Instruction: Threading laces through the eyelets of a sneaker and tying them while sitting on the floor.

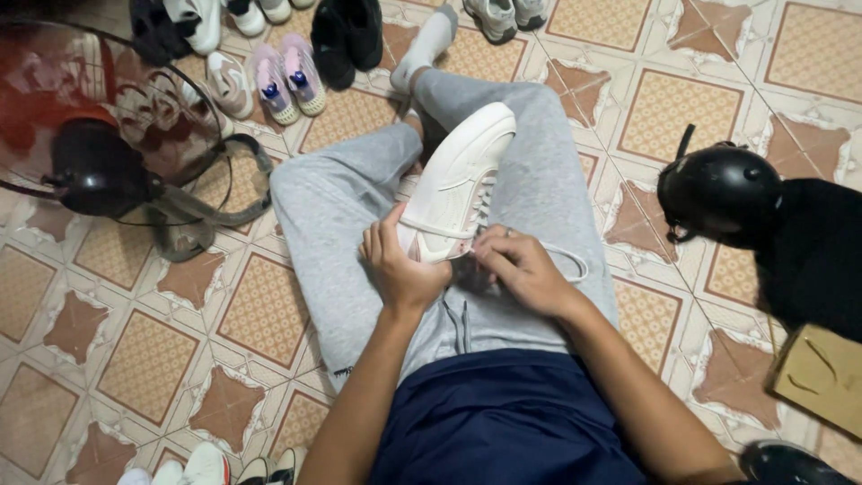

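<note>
A white sneaker (461,180) rests on my lap between my grey-trousered legs, toe pointing away from me. My left hand (400,265) grips the heel end of the sneaker, thumb up along its side. At the shoe's opening, my right hand (519,267) pinches a white shoelace (569,260), which loops out to the right over my thigh. The sneaker's heel is partly hidden by both hands.
A black floor fan (103,171) stands at the left on the tiled floor. Several pairs of shoes (287,81) line the top edge. A black helmet (718,191) and dark cloth lie at the right, a brown cardboard box (822,377) below them. More shoes (206,467) sit at the bottom left.
</note>
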